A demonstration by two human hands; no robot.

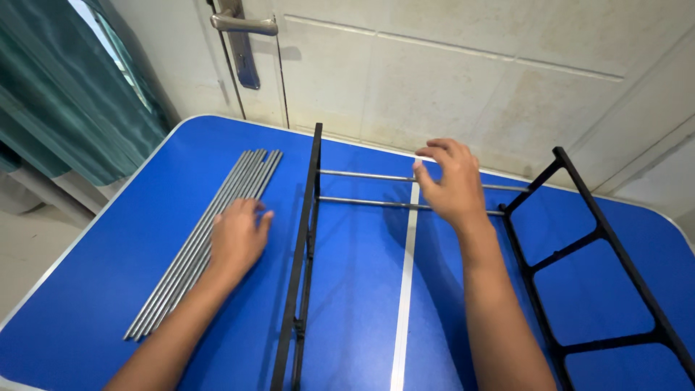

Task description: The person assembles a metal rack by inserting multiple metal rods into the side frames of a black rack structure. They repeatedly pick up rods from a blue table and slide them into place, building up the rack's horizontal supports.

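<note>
On the blue table (101,275) lie several long grey metal rods (217,221), side by side at the left. My left hand (237,235) rests flat on them, fingers together, gripping nothing that I can see. Two black plastic ladder-like side frames stand on edge: one (308,239) in the middle, one (579,239) at the right. Two grey rods (362,190) bridge them near the far end. My right hand (447,181) hovers over these bridging rods, fingers spread and curled, touching or nearly touching the far one.
A cream door with a metal lever handle (242,23) stands just behind the table. A green curtain (65,101) hangs at the left. A white seam (405,289) runs down the table's middle.
</note>
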